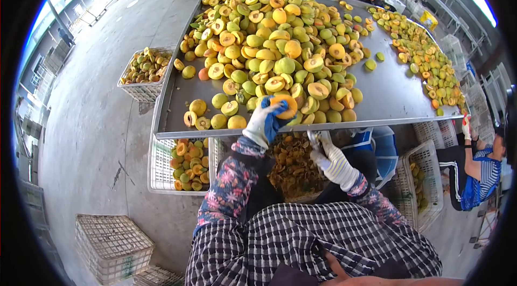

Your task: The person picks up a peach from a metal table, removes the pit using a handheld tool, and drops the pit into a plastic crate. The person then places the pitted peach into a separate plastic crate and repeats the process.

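My left hand [267,120], in a white and blue glove, grips an orange halved fruit [285,105] at the near edge of the metal table [388,100]. A big heap of yellow and green fruit and cut halves [280,38] lies just beyond it. My right hand [326,152], in a white knit glove, hangs below the table edge above a crate of brown pits [293,170]. Whether it holds something, I cannot tell.
A white crate of cut halves [186,165] stands under the table's near left. A basket of fruit [144,70] sits left of the table. Empty crates [110,245] lie on the floor. A seated person [476,170] works at right; others sit at the far end.
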`<state>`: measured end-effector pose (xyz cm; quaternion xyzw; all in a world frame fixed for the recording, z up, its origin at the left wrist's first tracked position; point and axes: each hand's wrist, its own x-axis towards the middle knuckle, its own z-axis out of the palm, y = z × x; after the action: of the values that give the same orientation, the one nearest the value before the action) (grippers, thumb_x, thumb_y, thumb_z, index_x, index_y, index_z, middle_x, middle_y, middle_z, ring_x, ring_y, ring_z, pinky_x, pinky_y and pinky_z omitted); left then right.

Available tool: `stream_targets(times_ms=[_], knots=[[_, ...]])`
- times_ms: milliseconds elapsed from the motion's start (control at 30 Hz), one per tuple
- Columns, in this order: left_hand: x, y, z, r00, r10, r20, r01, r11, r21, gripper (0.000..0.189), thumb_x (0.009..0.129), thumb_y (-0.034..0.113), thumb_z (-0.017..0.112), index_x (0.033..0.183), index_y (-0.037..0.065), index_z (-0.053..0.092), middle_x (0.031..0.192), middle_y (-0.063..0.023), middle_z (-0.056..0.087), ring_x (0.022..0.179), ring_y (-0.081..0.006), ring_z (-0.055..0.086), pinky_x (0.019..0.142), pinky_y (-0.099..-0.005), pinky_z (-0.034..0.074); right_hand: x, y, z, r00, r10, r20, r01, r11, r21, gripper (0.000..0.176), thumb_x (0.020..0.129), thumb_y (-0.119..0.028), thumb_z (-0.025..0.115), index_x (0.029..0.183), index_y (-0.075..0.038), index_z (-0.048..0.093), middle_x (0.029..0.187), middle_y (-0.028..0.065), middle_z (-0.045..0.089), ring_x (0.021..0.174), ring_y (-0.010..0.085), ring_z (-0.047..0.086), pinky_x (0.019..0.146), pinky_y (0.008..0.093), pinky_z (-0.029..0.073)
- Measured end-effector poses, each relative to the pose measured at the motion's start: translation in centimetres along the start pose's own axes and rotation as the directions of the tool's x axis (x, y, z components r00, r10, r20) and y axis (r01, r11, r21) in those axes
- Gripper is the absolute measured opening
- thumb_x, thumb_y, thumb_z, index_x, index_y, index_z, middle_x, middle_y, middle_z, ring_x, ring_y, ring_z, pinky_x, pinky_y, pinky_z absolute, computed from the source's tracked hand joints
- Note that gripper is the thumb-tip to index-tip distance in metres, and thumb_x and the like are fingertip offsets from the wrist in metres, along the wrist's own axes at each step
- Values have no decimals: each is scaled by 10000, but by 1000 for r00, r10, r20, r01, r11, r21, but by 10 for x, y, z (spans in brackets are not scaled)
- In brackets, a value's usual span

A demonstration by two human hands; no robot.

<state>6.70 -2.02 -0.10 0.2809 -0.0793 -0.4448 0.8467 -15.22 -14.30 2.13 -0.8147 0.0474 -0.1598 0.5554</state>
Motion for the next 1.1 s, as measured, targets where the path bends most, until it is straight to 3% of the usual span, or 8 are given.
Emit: stream_targets(times_ms=[67,233,533,633,800,900,1033,1100], knots=[[-18,-25,11,995,-13,-98,12,1000,-7,290,951,125,590,1217,34,520,1123,-108,620,999,-269,652,886,-456,570,10,-17,-4,963,268,22,-269,962,40,393,961,-166,573,1302,2,475,1041,110,588,939,204,534,889,342,435],[-45,-37,31,998,-33,-53,18,966,-258,500,1009,466,473,1260,40,544,1168,-99,617,1053,-241,621,906,-409,551,22,-9,0,958,284,24,-282,933,225,366,965,-164,600,1273,-1,489,996,57,601,859,158,544,782,319,455],[-57,-44,38,990,130,-61,-140,966,-217,461,1000,300,501,1318,-33,481,1264,-190,559,1166,-351,562,1014,-490,479,18,-26,1,991,-120,63,135,840,-525,485,947,-267,585,1330,-28,407,760,216,643,702,412,635,608,492,486],[-60,-45,43,996,84,0,-81,962,-262,426,1000,267,502,1296,-39,494,1232,-194,568,1146,-354,570,1000,-471,485,16,-29,3,997,-13,77,61,745,-665,424,945,-240,586,1265,2,450,812,222,657,741,422,639,644,501,491],[-58,-50,34,998,54,34,-43,964,-263,364,1018,276,497,1216,-23,560,1124,-147,623,1068,-300,618,922,-420,534,12,-29,11,992,25,123,70,705,-706,389,936,-224,586,1189,50,475,779,235,652,708,425,635,616,503,494],[-54,-62,36,979,106,-174,-145,962,-232,438,1020,384,485,1207,-10,526,1184,-175,586,1098,-361,588,984,-490,499,8,-16,19,991,-9,136,96,750,-655,358,932,-187,577,1168,64,479,771,237,648,705,426,634,613,501,494],[-56,-74,35,945,256,-204,-276,958,-75,420,1026,405,468,1150,10,534,1116,-145,597,1030,-327,626,941,-453,530,7,7,27,977,-139,158,204,817,-540,344,927,-145,564,1177,74,474,771,236,648,703,432,630,609,500,496],[-58,-78,33,905,391,-169,-370,918,145,428,1030,407,458,1142,0,530,1132,-148,589,1044,-323,623,945,-449,526,8,-3,26,987,-4,158,98,800,-592,319,930,-194,565,1126,53,508,780,235,647,734,437,635,632,505,507]])
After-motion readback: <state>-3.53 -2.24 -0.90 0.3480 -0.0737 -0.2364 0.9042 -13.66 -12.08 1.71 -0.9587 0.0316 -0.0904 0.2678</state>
